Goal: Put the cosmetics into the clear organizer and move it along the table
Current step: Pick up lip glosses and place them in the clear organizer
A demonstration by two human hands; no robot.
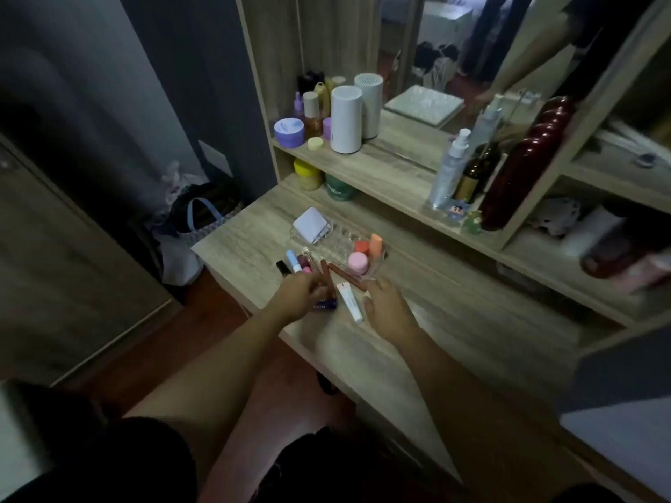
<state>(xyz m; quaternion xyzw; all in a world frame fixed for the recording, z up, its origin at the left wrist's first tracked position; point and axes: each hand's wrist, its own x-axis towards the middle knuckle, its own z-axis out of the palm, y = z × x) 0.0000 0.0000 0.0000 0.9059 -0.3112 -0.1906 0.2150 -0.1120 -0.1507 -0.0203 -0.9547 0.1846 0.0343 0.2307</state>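
Note:
The clear organizer (337, 245) sits on the wooden table (454, 314). It holds a white compact (310, 224), a pink jar (358, 262) and an orange sponge (375, 245). In front of it lie several lip tubes (296, 261), brown sticks (343, 272), a dark blue tube (326, 304) and a white tube (350, 301). My left hand (299, 294) is closed on a brown stick beside the blue tube. My right hand (386, 306) rests with fingers spread, just right of the white tube.
A shelf (381, 165) above the table carries jars, white cylinders (346, 119), a spray bottle (448, 168) and a dark red vase (523, 165) before a mirror. Bags (198, 219) lie on the floor left of the table's edge.

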